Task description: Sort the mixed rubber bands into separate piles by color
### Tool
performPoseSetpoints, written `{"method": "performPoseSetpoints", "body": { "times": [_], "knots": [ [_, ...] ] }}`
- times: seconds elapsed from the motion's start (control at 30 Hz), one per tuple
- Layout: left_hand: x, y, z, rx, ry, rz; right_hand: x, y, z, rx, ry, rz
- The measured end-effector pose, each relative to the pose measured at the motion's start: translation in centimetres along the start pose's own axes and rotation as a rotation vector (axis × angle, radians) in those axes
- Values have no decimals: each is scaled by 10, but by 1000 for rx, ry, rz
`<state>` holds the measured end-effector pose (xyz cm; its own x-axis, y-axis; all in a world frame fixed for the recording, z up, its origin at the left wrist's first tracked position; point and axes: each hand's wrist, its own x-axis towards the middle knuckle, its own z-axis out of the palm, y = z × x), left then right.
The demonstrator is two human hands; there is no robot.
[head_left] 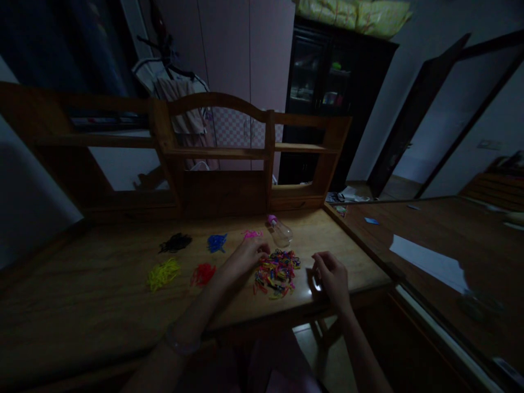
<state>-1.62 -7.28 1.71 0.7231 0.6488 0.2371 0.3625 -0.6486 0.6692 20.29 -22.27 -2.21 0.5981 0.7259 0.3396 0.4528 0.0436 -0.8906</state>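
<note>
Mixed bands lie between both hands; left hand touching

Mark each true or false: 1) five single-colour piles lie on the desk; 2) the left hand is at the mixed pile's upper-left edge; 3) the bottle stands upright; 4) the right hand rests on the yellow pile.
1) True: black pile, blue pile, pink pile, yellow pile, red pile.
2) True: left hand meets the mixed pile there.
3) False: the bottle lies tilted.
4) False: the right hand is right of the mixed pile.
</note>
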Motion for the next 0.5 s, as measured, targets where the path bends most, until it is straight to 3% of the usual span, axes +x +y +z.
{"method": "performPoseSetpoints", "body": {
  "times": [0.27, 0.5],
  "knots": [
    [2, 5, 13, 75, -103, 53, 1, 4, 0, 5, 4, 7],
    [2, 7, 15, 125, -103, 75, 0, 2, 0, 11, 6, 7]
  ]
}}
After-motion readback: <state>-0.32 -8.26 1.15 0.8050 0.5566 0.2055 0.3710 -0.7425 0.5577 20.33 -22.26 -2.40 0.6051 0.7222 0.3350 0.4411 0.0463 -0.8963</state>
